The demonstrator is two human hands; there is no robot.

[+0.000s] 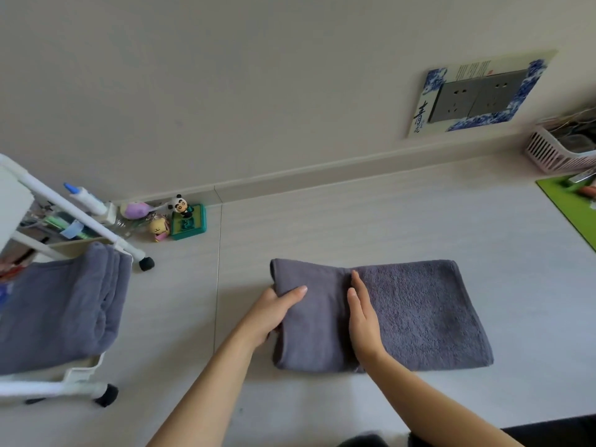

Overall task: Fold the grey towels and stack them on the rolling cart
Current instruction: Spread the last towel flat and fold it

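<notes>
My left hand (274,309) pinches the soft grey terry towel's (419,314) floppy left fold; my right hand (362,317) presses flat beside it.

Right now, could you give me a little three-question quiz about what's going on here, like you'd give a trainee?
1. True or false: the left hand grips the folded left edge of the grey towel on the table.
2. What does the right hand do? A) lies flat along the towel's fold line B) holds the panda figure C) reaches for the pink basket
3. Fill in: folded grey towels already lie on the white ____ at the left.

Key: 1 true; 2 A; 3 cart.
</notes>
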